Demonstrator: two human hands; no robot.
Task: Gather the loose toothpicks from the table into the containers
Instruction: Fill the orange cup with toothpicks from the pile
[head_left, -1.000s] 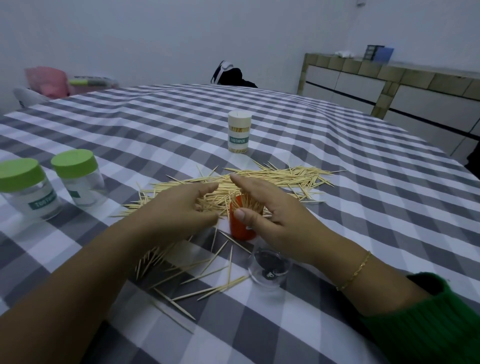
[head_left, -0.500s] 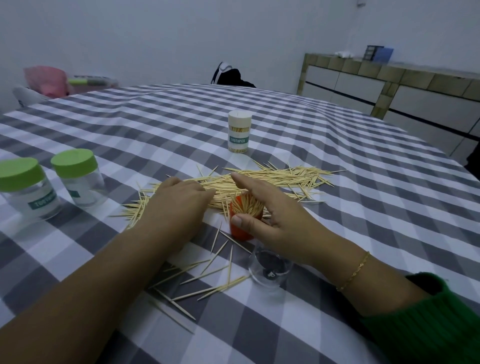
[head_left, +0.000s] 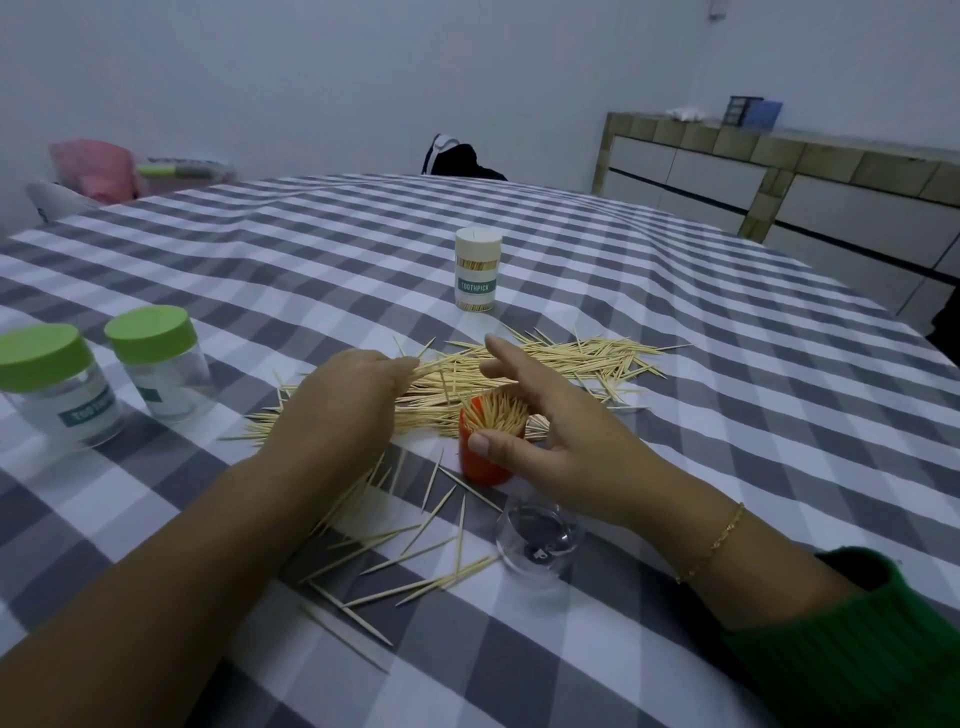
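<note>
Two hands at work: left hand (head_left: 345, 395) pinches a bundle of toothpicks (head_left: 545, 358) off the pile, right hand (head_left: 561, 441) grips the orange cup (head_left: 480, 462), forefinger raised.

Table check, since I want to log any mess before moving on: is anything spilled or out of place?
Yes. Loose toothpicks lie spilled in a heap across the checked table, with more scattered nearer the camera. A clear lid lies off its container beside the orange container, which is packed with toothpicks.

Left hand's fingers (head_left: 400, 370) behind knuckles
</note>
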